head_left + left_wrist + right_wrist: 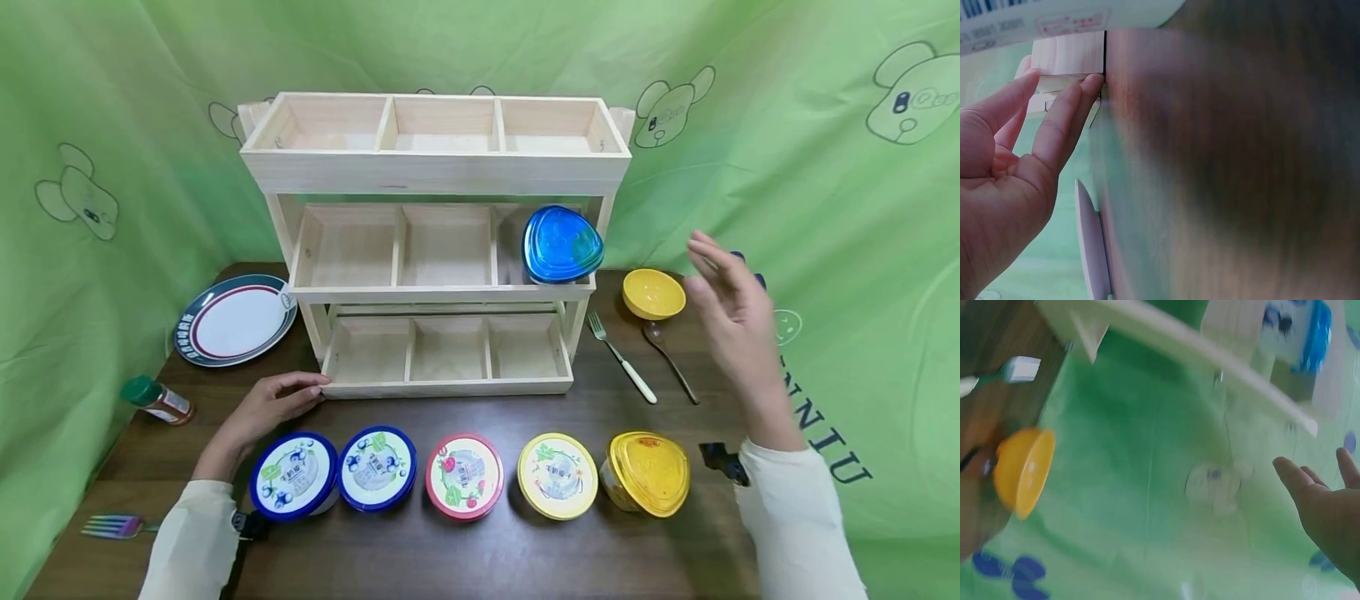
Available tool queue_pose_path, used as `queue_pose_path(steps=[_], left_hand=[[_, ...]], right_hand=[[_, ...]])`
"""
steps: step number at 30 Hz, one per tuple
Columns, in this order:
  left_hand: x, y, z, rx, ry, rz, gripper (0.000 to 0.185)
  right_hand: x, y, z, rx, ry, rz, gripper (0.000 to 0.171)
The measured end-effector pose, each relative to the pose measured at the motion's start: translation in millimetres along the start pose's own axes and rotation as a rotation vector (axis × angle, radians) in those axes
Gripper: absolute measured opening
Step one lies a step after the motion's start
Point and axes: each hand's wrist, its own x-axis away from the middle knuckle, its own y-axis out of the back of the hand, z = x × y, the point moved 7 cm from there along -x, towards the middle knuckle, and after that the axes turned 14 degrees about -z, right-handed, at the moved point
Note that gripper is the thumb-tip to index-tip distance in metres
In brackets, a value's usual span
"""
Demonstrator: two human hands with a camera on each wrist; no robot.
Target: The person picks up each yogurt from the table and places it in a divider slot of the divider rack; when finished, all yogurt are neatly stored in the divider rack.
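Wooden rack (442,275) with three tiers stands at the back middle of the dark table (660,533), each tier split into three bins. The left hand (273,404) lies flat on the table with straight fingers, and its fingertips (1092,82) touch the lower left corner of the rack's bottom tier. The right hand (731,312) hangs in the air to the right of the rack, fingers loosely spread, holding nothing. A blue-lidded tub (562,244) sits in the right bin of the middle tier. Just right of the rack are a yellow bowl (653,292), a fork (622,357) and a spoon (669,360). Along the front edge runs a row of five lidded tubs: two blue (294,475) (377,467), one red (465,476) and two yellow (558,475) (649,472). A plate (236,320), a spice bottle (157,401) and a rainbow fork (112,526) lie to the left.
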Motion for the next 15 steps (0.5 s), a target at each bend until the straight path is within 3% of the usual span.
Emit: queue_pose_path(steps=[6, 10, 15], left_hand=[[0.4, 0.6, -0.2, 0.027, -0.006, -0.002, 0.041], [1.0, 1.8, 1.9, 0.01, -0.002, -0.009, 0.041], [0.8, 1.9, 2.5, -0.008, -0.005, -0.014, 0.041]], right_hand=[[21.3, 54.0, -16.8, -0.203, -0.147, -0.097, 0.041], [47.7, 79.9, -35.1, -0.223, -0.206, -0.123, 0.043], [84.8, 98.5, -60.2, -0.219, -0.244, -0.082, 0.044]])
